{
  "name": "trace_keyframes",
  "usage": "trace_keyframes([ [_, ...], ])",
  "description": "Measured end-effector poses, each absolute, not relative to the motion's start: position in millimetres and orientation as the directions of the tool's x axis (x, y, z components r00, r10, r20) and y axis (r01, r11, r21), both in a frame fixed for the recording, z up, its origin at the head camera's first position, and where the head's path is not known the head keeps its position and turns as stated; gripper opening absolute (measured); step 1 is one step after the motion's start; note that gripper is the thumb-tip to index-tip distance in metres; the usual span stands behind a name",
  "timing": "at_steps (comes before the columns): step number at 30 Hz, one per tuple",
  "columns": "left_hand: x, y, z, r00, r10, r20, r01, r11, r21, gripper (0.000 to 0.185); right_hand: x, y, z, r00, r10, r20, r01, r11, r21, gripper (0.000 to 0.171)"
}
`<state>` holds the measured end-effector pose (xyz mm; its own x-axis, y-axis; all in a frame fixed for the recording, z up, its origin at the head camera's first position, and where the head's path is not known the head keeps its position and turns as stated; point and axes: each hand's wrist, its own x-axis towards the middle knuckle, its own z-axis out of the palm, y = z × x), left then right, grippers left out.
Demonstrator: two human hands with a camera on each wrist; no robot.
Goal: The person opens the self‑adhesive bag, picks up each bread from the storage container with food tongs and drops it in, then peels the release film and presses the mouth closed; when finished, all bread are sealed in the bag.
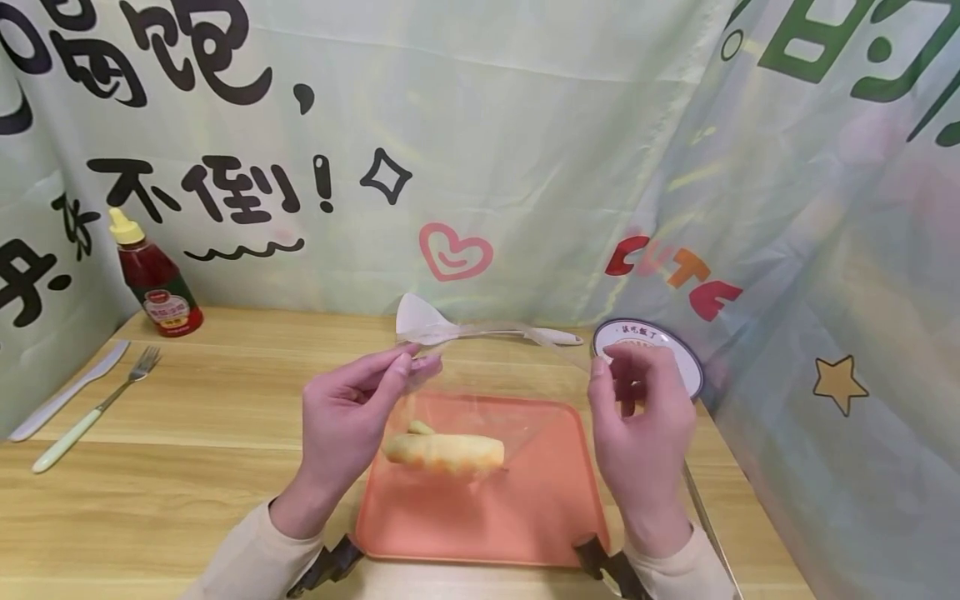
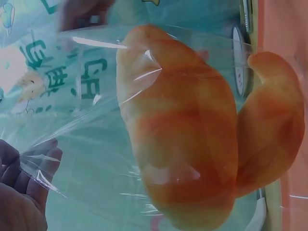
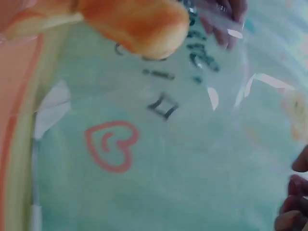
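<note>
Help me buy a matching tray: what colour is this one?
The tray is coral pink, clearest in the head view.

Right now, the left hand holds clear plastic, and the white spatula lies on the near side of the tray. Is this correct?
No: the white spatula lies beyond the tray, as the head view shows. The left hand does hold clear plastic.

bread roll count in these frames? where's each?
2. One roll shows through clear film, against the orange tray in the head view. The second roll is mostly hidden behind the first there, clearer beside it in the left wrist view. No others show.
</note>
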<state>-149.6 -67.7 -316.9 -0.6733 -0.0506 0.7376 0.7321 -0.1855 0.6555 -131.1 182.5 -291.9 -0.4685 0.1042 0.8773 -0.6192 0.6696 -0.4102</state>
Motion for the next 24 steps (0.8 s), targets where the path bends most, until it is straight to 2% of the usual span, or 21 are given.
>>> trace_keyframes([
  [2,-149.3,-66.6,-316.1,-0.668,-0.048,0.742,0.737,-0.177,0.652,0.017,-128.1,168.3,-284.7,-0.323,0.056,0.945,-0.707,0.65,-0.28,0.012],
  [4,-148.9,-65.7,-315.5,-0.661,-0.044,0.749,0.744,-0.167,0.647,0.016,-127.4,152.8,-278.7,-0.212,-0.048,0.976,-0.785,0.603,-0.141,0.014],
  [6,-148.8,-65.1,-315.2,-0.657,-0.038,0.753,0.749,-0.149,0.645,0.016,-128.7,137.1,-274.3,-0.171,-0.162,0.972,-0.84,0.539,-0.058,0.016],
  [7,-148.5,-65.0,-315.2,-0.659,-0.035,0.752,0.748,-0.137,0.649,0.016,-129.8,130.1,-273.1,-0.176,-0.218,0.96,-0.86,0.509,-0.042,0.017],
  [10,-147.6,-65.7,-316.5,-0.654,-0.032,0.756,0.756,-0.06,0.652,0.02,-135.3,112.7,-272.5,-0.248,-0.337,0.908,-0.882,0.465,-0.068,0.016],
  [14,-147.1,-67.5,-318.8,-0.627,-0.032,0.778,0.779,-0.001,0.627,0.028,-143.1,98.0,-273.1,-0.313,-0.403,0.86,-0.857,0.511,-0.072,0.013],
  [20,-148.3,-68.2,-320.7,-0.599,-0.036,0.8,0.8,-0.065,0.596,0.026,-152.4,89.1,-271.5,-0.293,-0.419,0.86,-0.849,0.527,-0.032,0.014],
  [24,-148.8,-68.9,-321.0,-0.58,-0.047,0.813,0.814,0.008,0.581,0.024,-156.9,88.5,-271.2,-0.238,-0.421,0.875,-0.867,0.498,0.003,0.012],
])
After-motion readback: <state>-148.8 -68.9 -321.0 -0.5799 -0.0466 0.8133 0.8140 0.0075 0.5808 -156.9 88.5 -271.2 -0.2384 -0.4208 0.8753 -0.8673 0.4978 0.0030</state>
